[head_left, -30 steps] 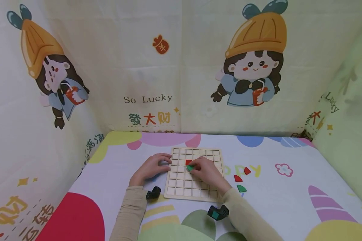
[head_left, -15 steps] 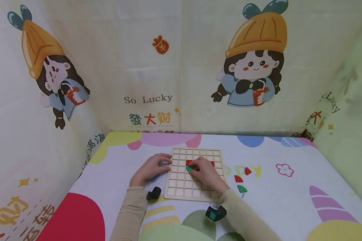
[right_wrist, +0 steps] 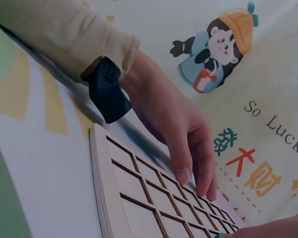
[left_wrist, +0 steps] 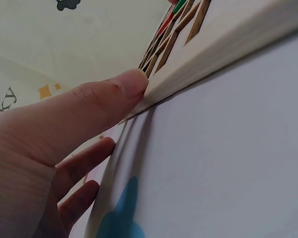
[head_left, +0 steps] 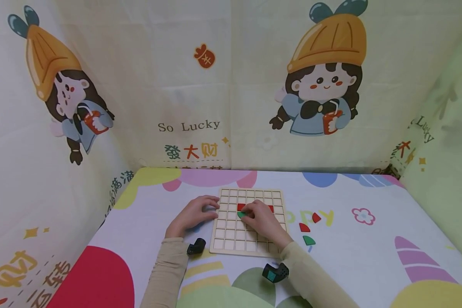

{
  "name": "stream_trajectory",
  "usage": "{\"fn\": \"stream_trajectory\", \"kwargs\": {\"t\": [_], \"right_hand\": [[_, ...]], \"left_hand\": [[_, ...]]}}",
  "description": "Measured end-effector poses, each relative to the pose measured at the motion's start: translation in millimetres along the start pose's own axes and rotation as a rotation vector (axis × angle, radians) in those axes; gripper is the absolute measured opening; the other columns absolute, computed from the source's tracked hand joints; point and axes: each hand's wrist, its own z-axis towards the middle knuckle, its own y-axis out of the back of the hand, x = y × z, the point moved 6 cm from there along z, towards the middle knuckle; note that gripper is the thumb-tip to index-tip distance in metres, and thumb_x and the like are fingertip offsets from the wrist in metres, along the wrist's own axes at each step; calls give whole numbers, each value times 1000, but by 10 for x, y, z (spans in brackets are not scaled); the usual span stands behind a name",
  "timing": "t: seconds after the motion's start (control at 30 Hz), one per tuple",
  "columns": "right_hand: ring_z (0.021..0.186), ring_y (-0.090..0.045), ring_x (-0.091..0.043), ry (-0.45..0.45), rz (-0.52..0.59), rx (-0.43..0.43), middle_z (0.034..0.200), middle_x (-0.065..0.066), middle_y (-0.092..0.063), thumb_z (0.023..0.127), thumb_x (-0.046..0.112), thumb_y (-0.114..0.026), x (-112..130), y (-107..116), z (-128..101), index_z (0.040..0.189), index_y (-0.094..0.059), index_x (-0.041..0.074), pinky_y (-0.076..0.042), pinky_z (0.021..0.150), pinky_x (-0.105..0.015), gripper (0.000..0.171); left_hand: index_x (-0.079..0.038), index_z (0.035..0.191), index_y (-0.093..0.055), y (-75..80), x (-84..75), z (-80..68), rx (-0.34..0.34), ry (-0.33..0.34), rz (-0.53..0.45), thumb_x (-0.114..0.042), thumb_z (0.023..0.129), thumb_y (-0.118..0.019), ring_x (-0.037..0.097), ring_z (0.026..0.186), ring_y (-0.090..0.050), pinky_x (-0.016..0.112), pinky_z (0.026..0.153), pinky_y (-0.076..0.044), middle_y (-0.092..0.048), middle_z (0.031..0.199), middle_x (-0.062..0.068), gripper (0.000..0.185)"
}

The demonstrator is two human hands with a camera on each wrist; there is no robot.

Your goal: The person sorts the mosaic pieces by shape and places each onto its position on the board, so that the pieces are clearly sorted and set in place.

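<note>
A wooden grid board [head_left: 246, 254] lies on the table. My left hand [head_left: 194, 214] is at its left edge, and in the left wrist view the thumb [left_wrist: 131, 83] touches the rim. Over the middle of the grid, my right hand [head_left: 265, 219] pinches a green quarter-circle piece [head_left: 241, 215] low at a cell, its fingertips covering part of it. Just behind that piece sits a red piece [head_left: 241, 207] in the grid. A second red piece [head_left: 270, 209] shows to the right, partly hidden by the right hand.
Right of the board lie two loose red pieces, one nearer [head_left: 304, 228] and one farther [head_left: 316, 217], with a loose green quarter-circle [head_left: 309, 241] in front of them. Black wrist cameras [head_left: 276, 273] hang by both sleeves. Printed cloth walls [head_left: 250, 149] enclose the table.
My right hand has shifted slightly left and back with the green piece, now more square over its cell; the red piece to the right has come into sight. The left hand stays put.
</note>
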Motion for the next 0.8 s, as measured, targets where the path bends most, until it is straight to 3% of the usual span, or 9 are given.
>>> {"fn": "stream_trajectory", "kwargs": {"t": [0.8], "right_hand": [[80,-54,-11,12,19,-11,92,-2,-58,87,13,-74,-4,-10,-20,103,-72,5,-51,69,-24,18]], "left_hand": [[-10,108,-72,5,-16,-5,2,-2,-8,-19,86,-75,29,132,-46,48,112,-33,-59,135,6,24]]}}
